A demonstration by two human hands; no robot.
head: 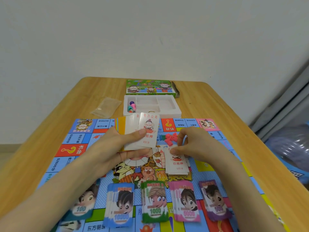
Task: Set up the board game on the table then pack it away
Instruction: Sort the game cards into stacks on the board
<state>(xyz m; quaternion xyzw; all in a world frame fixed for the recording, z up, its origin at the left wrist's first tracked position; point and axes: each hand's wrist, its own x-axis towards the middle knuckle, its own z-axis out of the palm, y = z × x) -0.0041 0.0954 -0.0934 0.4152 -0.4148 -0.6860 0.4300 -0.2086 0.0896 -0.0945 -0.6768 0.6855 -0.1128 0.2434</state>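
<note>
Mid-board: left hand (127,144) grips card deck (142,131); right hand (189,144) pinches top of dealt card pile (178,162). Step, judged: sorting cards during setup. Next: another card dealt squarely.

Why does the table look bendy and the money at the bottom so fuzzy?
Head view: the wide lens bows the table edges; the money stacks near the bottom edge smear and blur; the cards gripped in the left hand and the card pinched by the right hand look washed out by glare; the light is soft, so shadows are weak.
</note>
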